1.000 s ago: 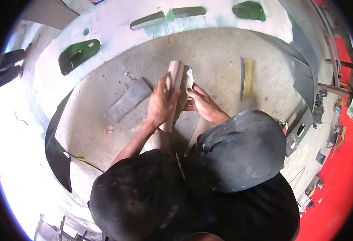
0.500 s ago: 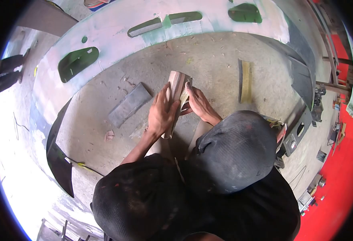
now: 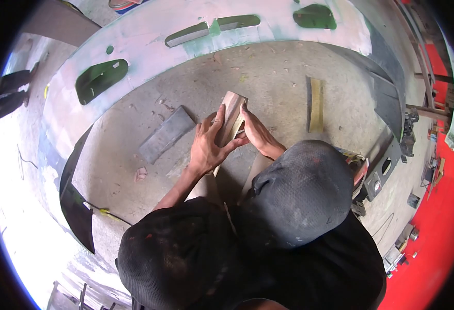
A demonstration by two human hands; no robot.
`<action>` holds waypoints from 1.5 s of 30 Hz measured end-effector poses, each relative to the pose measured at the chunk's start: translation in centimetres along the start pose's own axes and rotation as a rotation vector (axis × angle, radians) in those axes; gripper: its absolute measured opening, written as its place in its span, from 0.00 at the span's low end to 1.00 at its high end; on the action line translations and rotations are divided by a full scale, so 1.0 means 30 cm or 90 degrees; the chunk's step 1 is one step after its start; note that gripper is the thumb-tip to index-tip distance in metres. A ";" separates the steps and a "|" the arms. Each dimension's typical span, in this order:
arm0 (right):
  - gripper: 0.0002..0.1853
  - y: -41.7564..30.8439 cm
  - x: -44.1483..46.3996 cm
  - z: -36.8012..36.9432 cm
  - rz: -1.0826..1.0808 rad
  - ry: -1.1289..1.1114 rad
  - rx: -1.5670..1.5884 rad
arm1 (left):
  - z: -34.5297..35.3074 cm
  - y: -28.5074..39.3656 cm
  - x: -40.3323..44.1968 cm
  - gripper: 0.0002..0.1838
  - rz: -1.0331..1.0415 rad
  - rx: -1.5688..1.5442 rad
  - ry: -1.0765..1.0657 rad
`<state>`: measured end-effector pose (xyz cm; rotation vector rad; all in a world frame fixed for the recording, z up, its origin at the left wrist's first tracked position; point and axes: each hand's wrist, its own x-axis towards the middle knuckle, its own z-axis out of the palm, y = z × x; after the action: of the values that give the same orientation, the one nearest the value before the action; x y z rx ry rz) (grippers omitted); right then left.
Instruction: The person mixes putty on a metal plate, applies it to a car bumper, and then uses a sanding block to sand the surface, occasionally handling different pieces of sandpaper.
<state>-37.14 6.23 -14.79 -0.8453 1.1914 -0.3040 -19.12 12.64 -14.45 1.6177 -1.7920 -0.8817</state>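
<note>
Both hands meet in front of the bent knees, in a two-handed hold. The left forearm (image 3: 177,189), bare, slants up from beside the left knee (image 3: 170,253), and the left wrist (image 3: 196,168) runs on nearly straight from it. The left hand (image 3: 206,147) shows its back, fingers curled forward in a grip, the index finger (image 3: 220,114) lying foremost. The left thumb (image 3: 235,144) stretches across toward the right hand (image 3: 257,133); whether they touch cannot be told. The right hand comes in from the opposite side, angled inward, its thumb (image 3: 244,110) pointing up and forward and its other fingers mostly hidden. The right wrist (image 3: 274,150) shows just beyond the right knee (image 3: 307,191), which hides the forearm behind it.
</note>
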 end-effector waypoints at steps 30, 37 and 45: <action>0.33 -0.116 -0.018 0.008 -0.258 0.132 -0.350 | -0.073 -0.032 -0.005 0.33 -0.470 -1.185 -0.179; 0.33 -0.093 -0.014 0.001 -0.309 0.146 -0.387 | -0.033 -0.093 -0.034 0.36 -0.500 -1.090 -0.160; 0.31 -0.078 -0.012 -0.005 -0.276 0.099 -0.321 | -0.060 -0.066 -0.013 0.30 -0.432 -1.000 -0.144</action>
<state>-36.90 4.83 -12.88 -1.5504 1.2417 -0.4358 -16.45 12.75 -14.87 0.9077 -0.1379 -2.0424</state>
